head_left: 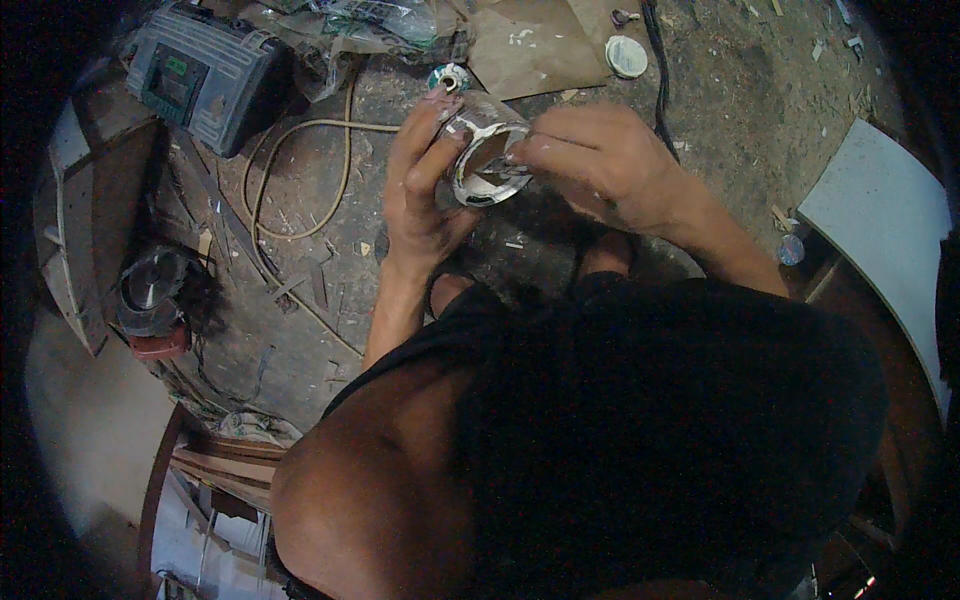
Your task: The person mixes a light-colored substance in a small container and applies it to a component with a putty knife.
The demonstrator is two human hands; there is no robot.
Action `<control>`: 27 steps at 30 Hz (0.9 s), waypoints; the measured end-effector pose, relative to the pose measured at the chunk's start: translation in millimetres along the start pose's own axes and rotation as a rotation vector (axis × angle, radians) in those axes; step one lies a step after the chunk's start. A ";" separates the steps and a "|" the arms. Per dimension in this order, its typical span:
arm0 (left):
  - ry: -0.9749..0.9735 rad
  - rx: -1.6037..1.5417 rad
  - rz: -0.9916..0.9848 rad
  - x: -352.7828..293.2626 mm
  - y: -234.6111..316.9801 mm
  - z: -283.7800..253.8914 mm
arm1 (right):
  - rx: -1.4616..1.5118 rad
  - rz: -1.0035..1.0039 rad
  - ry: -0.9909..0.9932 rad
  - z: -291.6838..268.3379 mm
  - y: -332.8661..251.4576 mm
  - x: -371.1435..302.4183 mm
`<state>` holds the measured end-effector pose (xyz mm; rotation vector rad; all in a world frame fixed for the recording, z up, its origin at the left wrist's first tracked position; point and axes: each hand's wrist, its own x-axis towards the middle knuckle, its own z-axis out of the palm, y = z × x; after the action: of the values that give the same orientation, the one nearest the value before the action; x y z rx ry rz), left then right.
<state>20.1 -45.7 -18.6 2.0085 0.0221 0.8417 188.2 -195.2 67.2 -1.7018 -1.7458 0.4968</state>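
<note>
My left hand [425, 185] is wrapped round the left side of a small open can [485, 115], its rim smeared with white. The can is tilted with its mouth toward me. At the right of the rim my right hand [610, 165] is closed, its fingertips pinched together and reaching just inside the mouth. A thin dark piece shows by those fingertips, too small to name. Pale residue coats part of the can's inside. Just beyond my left fingertips is a small round green-and-white thing [449, 78] with a dark centre.
A grey toolbox [210, 75] stands at the far left, near a looped hose [260, 185]. A circular-bladed power tool [155, 295] lies at left. Brown paper [535, 45], a white round lid [626, 57] and a black cable [660, 75] lie ahead. A pale panel [880, 230] is at right.
</note>
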 end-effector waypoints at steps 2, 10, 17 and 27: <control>0.015 0.034 0.010 -2.0 -1.0 1.3 | 0.007 -0.003 0.047 0.0 -2.1 0.1; -0.068 0.018 -0.076 7.8 13.8 -5.0 | 0.071 0.022 0.075 -17.0 -2.1 2.2; -0.106 0.034 -0.083 5.6 11.6 -6.3 | -0.004 -0.042 -0.029 -7.1 2.8 1.8; -0.024 -0.025 -0.089 2.3 7.1 2.1 | 0.005 -0.001 0.088 -14.4 -2.3 3.2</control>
<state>21.0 -50.5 -12.6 1.9787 0.0863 0.7577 196.3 -194.6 79.6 -1.6938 -1.6809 0.4194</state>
